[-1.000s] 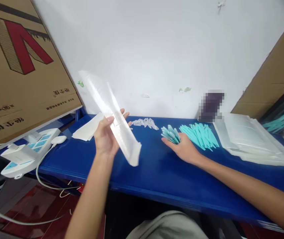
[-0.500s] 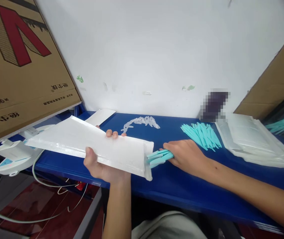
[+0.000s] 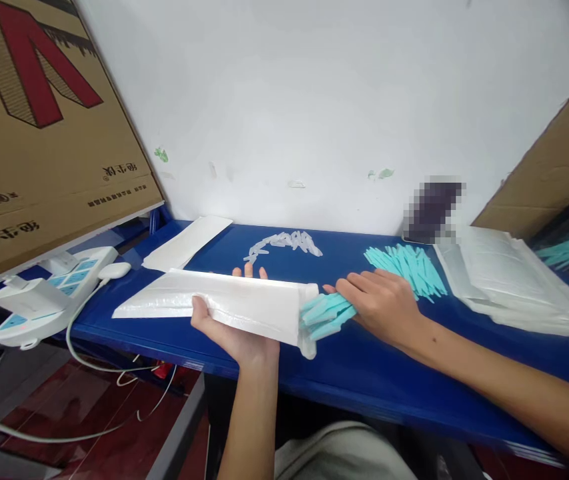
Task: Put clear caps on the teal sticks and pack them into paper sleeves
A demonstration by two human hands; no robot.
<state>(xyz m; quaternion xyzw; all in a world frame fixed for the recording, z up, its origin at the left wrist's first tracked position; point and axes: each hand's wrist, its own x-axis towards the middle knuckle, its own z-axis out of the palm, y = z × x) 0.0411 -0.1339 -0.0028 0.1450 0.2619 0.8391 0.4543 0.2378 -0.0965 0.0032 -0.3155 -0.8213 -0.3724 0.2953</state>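
My left hand (image 3: pixel 237 339) is closed around a white padded envelope (image 3: pixel 249 301), thumb on the near side and fingertips showing past the far edge. The envelope lies almost level above the table, its open mouth facing right. A bundle of turquoise plastic sticks (image 3: pixel 328 315) is gripped in my right hand (image 3: pixel 385 303), with their left ends at the envelope's mouth. How far they reach inside is hidden. Behind my right hand lies a loose pile of the same turquoise sticks (image 3: pixel 417 270).
Small translucent pieces (image 3: pixel 284 241) form an arc on the blue table (image 3: pixel 204 340). A flat white envelope (image 3: pixel 184 243) lies back left, beyond a power strip (image 3: pixel 59 293) with cables. On the right are stacked envelopes (image 3: pixel 509 280); a pixelated dark object (image 3: pixel 434 210) leans against the wall.
The envelope has swung lower and more level, its left end dropping and shifting right. My right hand has moved slightly right, and the turquoise bundle has spread wider at the mouth.
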